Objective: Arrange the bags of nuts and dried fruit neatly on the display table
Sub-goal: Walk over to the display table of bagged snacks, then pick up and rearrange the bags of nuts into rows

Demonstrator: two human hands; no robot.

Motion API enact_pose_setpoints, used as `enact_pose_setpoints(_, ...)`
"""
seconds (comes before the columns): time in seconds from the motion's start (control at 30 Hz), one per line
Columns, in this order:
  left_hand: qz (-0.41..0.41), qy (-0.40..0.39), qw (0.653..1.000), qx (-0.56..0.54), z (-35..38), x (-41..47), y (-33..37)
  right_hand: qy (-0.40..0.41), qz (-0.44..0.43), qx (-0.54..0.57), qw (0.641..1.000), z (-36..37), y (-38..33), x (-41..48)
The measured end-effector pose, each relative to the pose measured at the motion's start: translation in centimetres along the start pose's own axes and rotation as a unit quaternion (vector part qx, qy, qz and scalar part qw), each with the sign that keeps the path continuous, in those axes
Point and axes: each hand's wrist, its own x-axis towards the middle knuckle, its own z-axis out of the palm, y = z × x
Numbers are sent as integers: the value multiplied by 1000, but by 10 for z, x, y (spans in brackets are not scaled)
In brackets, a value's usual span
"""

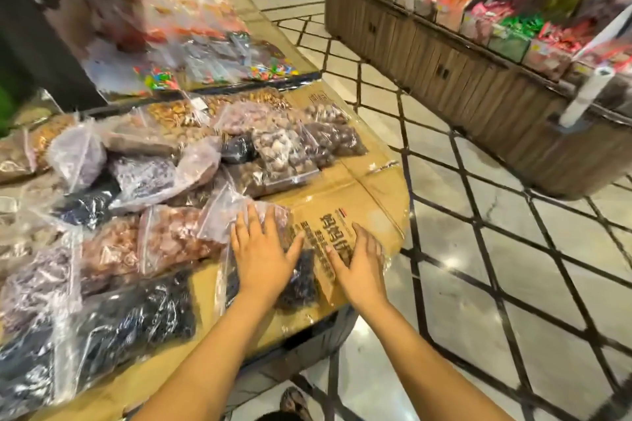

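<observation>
Dark dried-fruit bag (301, 284) under flat left hand (260, 253); right hand (359, 267) flat alongside.

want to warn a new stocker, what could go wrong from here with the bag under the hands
1. The bag of dark dried fruit lies close to the edge of the cardboard, with the left hand and right hand flat on it. A push outward could likely slide it onto the floor.
2. It overlaps the bag of pinkish pieces. Shoving inward may ruffle that loose pile.
</observation>
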Motion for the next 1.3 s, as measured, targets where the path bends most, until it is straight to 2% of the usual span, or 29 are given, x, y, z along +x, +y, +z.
enact_pose_setpoints(0.1,-38,7,997,-59,3,36,10,3,-3,-12,1000,-12,5,32)
enact_pose_setpoints(0.27,-86,13,991,-100,17,85,25,30,46,19,998,-31,18,82)
enact_pose_setpoints(0.53,-196,66,972,-115,39,160,29,-82,-45,35,995,-7,-3,194)
enact_pose_setpoints(0.7,-370,99,915,-129,52,209,50,-159,-139,38,977,-6,-3,280)
enact_pose_setpoints(0.87,-450,139,867,-165,55,226,51,-200,-175,35,963,-13,2,338)
enact_pose_setpoints(0.93,-445,155,859,-202,49,226,56,-210,-202,38,956,-10,2,348)
enact_pose_setpoints(1.0,-410,161,865,-242,40,221,70,-210,-216,49,952,-10,-3,353)
enact_pose_setpoints(1.1,-376,147,862,-306,29,207,84,-221,-229,90,944,-17,-17,358)
enact_pose_setpoints(1.2,-354,108,857,-359,13,191,84,-325,-212,133,912,-29,-43,362)
enact_pose_setpoints(1.3,-314,53,863,-392,-13,177,82,-486,-221,116,838,-43,-79,363)
